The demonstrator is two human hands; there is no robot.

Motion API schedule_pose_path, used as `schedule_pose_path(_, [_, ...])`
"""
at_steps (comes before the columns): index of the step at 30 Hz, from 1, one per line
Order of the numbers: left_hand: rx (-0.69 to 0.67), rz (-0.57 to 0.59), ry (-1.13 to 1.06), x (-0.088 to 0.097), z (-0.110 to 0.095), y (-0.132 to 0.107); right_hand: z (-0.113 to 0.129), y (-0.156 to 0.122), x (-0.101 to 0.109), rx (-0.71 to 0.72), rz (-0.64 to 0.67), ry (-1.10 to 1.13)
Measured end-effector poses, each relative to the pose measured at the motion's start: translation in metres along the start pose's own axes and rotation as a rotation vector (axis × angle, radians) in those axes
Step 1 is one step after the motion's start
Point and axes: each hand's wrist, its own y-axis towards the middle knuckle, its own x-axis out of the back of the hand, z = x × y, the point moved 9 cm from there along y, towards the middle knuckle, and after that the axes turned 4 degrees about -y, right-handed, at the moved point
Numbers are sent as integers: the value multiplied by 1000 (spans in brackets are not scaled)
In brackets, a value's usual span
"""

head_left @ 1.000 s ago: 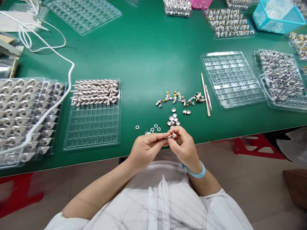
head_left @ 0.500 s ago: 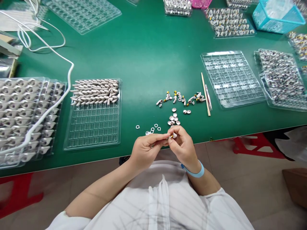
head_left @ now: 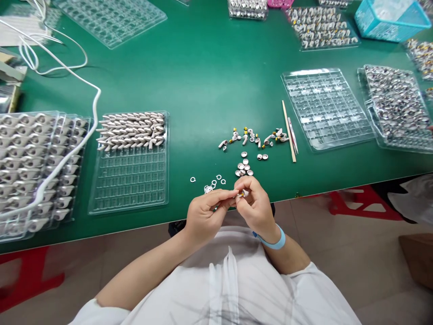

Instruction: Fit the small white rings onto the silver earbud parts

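At the table's front edge, my left hand (head_left: 209,211) and my right hand (head_left: 255,206) meet, fingertips pinched together. Between them is a small white earbud part (head_left: 244,194) with a yellow bit on it. My fingers cover most of it. Just beyond lie several round silver caps (head_left: 241,166), with two more caps (head_left: 262,157) to their right. White rings (head_left: 214,183) are scattered by my left hand, one apart from the others. Farther off, loose earbud parts (head_left: 252,136) with yellow bits form a row.
A wooden stick (head_left: 289,131) and tweezers (head_left: 293,135) lie to the right, beside a clear tray (head_left: 327,110). On the left, a half-filled tray (head_left: 130,180) and stacked trays of grey shells (head_left: 30,167) sit under a white cable (head_left: 96,104). A blue basket (head_left: 389,29) stands far right.
The view has shifted slightly. Both hands stay pinched together on the small part, which looks turned a little between the fingers. The pieces on the table lie as before.
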Motion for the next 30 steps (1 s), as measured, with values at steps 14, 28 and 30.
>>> schedule_pose_path(14, [483, 32, -402, -6, 28, 1, -4, 2, 3, -135, 72, -1])
schedule_pose_path(28, [660, 53, -499, -8, 48, -2, 2, -4, 28, -52, -7, -131])
schedule_pose_path(30, [672, 45, -494, -9, 48, -2, 4, -4, 27, -26, -2, -137])
